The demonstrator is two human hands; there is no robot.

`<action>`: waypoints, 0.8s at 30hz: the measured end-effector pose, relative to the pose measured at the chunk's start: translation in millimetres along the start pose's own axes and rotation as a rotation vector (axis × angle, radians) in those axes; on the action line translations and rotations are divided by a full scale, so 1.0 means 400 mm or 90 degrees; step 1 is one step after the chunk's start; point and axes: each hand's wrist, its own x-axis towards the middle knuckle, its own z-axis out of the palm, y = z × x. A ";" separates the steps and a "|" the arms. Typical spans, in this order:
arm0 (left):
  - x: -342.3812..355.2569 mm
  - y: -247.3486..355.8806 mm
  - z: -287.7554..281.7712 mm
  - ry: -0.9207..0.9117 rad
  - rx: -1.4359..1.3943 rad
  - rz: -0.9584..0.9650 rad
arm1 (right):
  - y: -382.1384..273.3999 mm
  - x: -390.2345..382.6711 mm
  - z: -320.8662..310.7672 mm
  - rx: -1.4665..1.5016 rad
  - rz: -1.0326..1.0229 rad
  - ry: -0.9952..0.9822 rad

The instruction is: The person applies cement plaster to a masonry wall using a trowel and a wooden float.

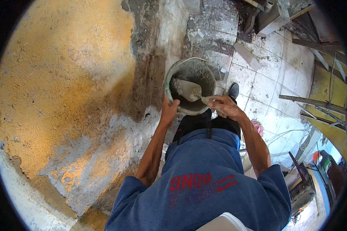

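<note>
A round bucket (168, 85) crusted with grey mortar hangs in front of my legs. My left hand (169, 109) is closed on its near left rim, with the thumb over the edge. In my right hand (224, 106) is the handle of a trowel (189, 91), fingers wrapped round it at the bucket's right side. The trowel's broad blade lies inside the bucket, coated in the same grey as the mortar (196, 71) along the inner wall. How deep the mortar is, I cannot tell.
A yellow wall (73, 57) with peeling, patched plaster stands close on my left. White tiles (275, 77), stained and littered, cover the floor at right. A loose board (246, 56) lies there. Timber pieces (312, 104) and cables (293, 134) crowd the right side.
</note>
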 end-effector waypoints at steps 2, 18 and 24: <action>-0.013 0.015 0.004 0.033 -0.129 -0.020 | -0.016 -0.007 -0.012 -0.008 -0.008 0.008; 0.116 -0.178 -0.038 0.094 -0.207 -0.034 | -0.027 0.018 -0.078 0.267 -0.279 0.426; 0.077 -0.187 -0.075 0.132 -0.144 -0.161 | -0.137 -0.211 -0.279 0.093 -0.570 0.832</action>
